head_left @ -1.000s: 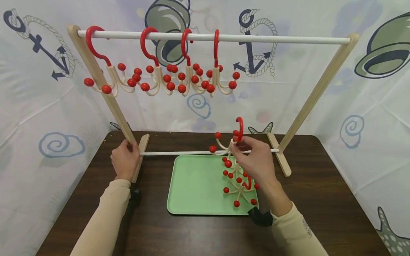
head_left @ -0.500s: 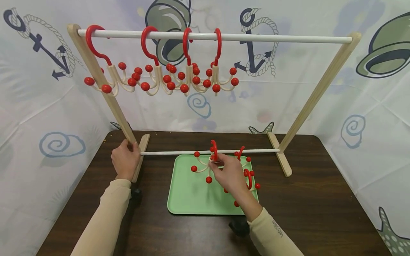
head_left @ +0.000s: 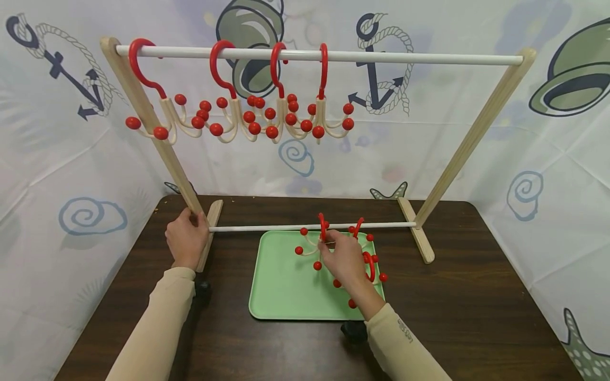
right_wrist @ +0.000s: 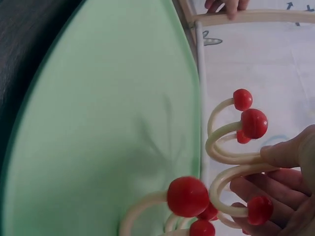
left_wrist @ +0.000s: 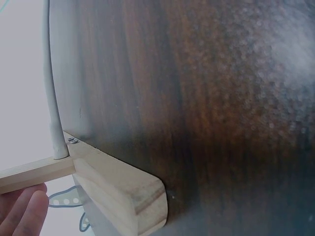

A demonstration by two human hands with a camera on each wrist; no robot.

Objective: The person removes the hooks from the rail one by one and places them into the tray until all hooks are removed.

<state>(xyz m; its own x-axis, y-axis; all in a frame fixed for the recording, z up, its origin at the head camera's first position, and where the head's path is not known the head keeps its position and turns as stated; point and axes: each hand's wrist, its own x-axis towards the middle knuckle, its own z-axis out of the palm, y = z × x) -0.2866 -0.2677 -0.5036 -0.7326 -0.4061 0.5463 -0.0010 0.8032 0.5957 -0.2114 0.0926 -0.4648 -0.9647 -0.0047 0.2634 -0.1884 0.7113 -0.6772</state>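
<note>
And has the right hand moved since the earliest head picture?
Yes, the right hand has shifted left and lower in view, judged against the green tray.

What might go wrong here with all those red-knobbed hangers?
The held hanger in the right hand might snag a tray hanger, as their knobbed arms look close together in the right wrist view. The four hung hangers sit close on the top rod, arms overlapping in the head view, so they might tangle. The upright might wobble if the left hand lets go.

Hangers (head_left: 235, 112) on upper rod (head_left: 419, 57), tray (head_left: 286, 288) on table (head_left: 267, 349)
</note>
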